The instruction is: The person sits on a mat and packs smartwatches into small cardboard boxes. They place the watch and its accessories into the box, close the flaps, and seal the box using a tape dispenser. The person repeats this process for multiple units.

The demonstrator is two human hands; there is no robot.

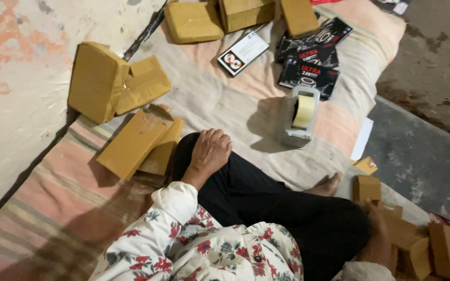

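landmark: tape dispenser (299,115), one
left hand (212,151): released, flat on knee, left of dispenser
right hand (378,237): grip unclear, on small brown boxes (412,239)
brown parcels (134,143): seven, left/behind dispenser
black boxes (308,75): three behind it

grey tape dispenser with tan roll (299,117) | black glossy printed boxes (309,74) | white printed card box (243,53) | striped pink-beige blanket (225,104)

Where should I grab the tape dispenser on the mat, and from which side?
Take the tape dispenser from above, fingers across its two flat grey side walls near the top. It stands upright with the tape roll between them, so avoid the roll and the front edge.
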